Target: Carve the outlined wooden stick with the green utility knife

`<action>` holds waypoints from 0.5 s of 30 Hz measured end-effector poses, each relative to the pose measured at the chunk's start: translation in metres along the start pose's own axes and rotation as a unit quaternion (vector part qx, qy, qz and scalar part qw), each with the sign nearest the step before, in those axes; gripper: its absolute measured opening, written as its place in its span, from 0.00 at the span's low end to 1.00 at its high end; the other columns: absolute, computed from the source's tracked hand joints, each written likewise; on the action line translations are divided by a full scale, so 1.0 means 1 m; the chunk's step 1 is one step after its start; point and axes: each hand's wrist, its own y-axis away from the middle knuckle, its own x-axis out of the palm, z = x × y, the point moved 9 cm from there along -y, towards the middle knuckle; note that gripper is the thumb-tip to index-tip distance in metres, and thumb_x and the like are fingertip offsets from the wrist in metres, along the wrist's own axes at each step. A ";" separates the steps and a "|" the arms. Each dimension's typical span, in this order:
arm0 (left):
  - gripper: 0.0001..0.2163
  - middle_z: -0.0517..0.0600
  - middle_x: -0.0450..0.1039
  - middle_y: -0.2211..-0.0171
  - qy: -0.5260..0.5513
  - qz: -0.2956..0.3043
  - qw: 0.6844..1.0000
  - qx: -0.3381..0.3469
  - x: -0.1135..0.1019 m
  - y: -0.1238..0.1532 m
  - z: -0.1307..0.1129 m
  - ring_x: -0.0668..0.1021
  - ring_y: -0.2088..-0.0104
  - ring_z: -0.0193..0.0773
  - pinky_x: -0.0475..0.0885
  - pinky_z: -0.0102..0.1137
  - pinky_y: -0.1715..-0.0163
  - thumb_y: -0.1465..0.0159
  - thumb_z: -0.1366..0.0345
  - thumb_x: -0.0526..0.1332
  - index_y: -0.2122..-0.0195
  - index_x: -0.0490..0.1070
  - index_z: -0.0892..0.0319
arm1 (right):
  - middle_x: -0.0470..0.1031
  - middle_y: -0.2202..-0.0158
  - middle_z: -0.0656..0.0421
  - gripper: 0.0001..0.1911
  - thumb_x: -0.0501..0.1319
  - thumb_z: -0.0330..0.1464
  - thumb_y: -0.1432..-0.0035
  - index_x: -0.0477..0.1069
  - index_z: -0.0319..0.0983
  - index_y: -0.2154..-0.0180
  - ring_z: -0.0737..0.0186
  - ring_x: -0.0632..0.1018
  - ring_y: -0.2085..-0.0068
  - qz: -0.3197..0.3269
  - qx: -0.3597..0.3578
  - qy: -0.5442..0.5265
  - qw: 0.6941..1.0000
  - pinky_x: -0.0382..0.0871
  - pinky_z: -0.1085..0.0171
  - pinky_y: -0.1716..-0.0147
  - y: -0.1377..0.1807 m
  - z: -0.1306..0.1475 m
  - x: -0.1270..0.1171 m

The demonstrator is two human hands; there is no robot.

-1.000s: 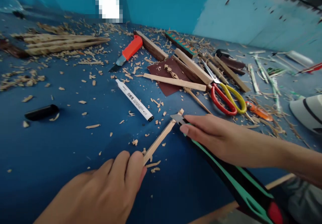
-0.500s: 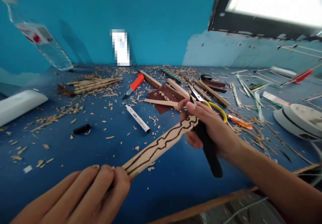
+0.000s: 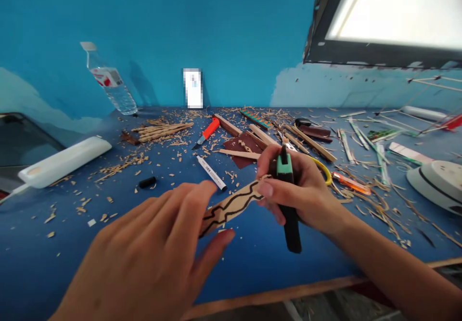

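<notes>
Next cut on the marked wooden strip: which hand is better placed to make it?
Right. The right hand grips the knife, thumb against the far end of the marked strip. The left hand holds the near end, so it is busy steadying.

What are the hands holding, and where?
Left hand: wooden strip, near end. Right hand: knife by its handle, thumb on the strip's far end.

Water bottle (image 3: 108, 83) by wall; orange knife (image 3: 207, 132); white marker (image 3: 211, 173); shavings (image 3: 121, 164) scattered
</notes>
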 end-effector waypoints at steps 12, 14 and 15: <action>0.13 0.39 0.61 0.74 0.454 0.165 0.836 -0.259 0.048 -0.003 0.007 0.64 0.79 0.29 0.62 0.24 0.81 0.26 0.47 0.53 0.52 0.61 0.49 | 0.79 0.55 0.48 0.14 0.59 0.38 0.31 0.66 0.40 0.48 0.48 0.81 0.59 -0.087 -0.079 0.592 0.797 0.70 0.56 0.64 -0.019 -0.005 -0.036; 0.14 0.39 0.60 0.72 0.482 0.161 0.809 -0.294 0.053 0.000 0.008 0.63 0.77 0.29 0.61 0.24 0.80 0.28 0.45 0.55 0.52 0.61 0.49 | 0.78 0.52 0.46 0.14 0.55 0.35 0.29 0.66 0.39 0.46 0.46 0.79 0.54 -0.048 -0.084 0.611 0.786 0.68 0.55 0.59 -0.019 -0.014 -0.030; 0.14 0.40 0.60 0.71 0.493 0.156 0.799 -0.306 0.055 0.000 0.008 0.62 0.77 0.29 0.60 0.24 0.80 0.28 0.46 0.56 0.52 0.62 0.49 | 0.78 0.53 0.47 0.12 0.53 0.35 0.29 0.67 0.39 0.47 0.48 0.79 0.54 -0.033 -0.086 0.602 0.793 0.67 0.56 0.59 -0.018 -0.017 -0.027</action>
